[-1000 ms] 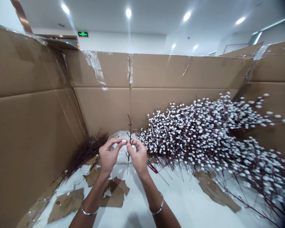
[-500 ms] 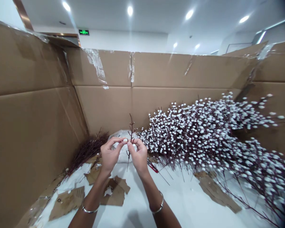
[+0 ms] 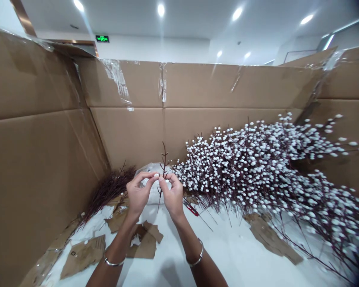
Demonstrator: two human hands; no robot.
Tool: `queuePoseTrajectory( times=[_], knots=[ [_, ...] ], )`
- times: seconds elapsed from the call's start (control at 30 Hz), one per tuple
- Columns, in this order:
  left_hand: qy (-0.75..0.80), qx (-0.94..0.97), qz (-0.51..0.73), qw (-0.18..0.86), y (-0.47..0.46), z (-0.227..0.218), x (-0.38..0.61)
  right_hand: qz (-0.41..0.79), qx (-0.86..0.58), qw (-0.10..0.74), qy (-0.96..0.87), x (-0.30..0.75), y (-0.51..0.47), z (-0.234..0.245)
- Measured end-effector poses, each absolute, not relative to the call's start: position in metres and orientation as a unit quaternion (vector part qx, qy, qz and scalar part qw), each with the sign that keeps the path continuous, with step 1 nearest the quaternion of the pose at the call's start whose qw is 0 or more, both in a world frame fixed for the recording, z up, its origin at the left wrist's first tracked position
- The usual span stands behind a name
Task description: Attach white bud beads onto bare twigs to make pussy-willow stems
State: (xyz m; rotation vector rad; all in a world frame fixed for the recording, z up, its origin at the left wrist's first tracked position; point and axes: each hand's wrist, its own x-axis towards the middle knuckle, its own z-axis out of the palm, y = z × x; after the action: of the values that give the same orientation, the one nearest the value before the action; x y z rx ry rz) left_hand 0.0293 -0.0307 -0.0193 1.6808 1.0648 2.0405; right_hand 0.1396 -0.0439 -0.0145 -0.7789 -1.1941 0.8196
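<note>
My left hand (image 3: 139,194) and my right hand (image 3: 172,195) are raised close together in front of me. Between them stands a thin dark brown twig (image 3: 164,163) with short side shoots. My right fingers and thumb grip its stem. The left thumb and forefinger pinch a small white bud (image 3: 156,174) against the twig, though the fingers partly hide the join. Behind my hands lies a crumpled clear plastic bag (image 3: 149,170).
A large heap of white-budded pussy willow stems (image 3: 257,171) fills the right side. Bare dark twigs (image 3: 109,191) lie at the left. A red-handled tool (image 3: 192,209), cardboard scraps (image 3: 145,241) and a white floor sheet (image 3: 227,253) lie below, with cardboard walls (image 3: 197,87) behind.
The whole view has shifted slightly upward. My hands have drawn a little closer around the twig, which stays upright between them.
</note>
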Motion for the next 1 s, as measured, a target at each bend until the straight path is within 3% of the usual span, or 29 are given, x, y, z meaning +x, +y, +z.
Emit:
queuePoseTrajectory(
  times=[0.6,1.0],
  knots=[
    [0.38,0.561,0.615,0.403,-0.039,0.002,0.01,0.466,-0.295,0.63,-0.548,0.153,-0.043,-0.007],
    [0.393,0.608,0.592,0.354,-0.035,0.001,0.001,0.477,-0.301,0.583,-0.585,0.162,-0.037,-0.009]
  ],
)
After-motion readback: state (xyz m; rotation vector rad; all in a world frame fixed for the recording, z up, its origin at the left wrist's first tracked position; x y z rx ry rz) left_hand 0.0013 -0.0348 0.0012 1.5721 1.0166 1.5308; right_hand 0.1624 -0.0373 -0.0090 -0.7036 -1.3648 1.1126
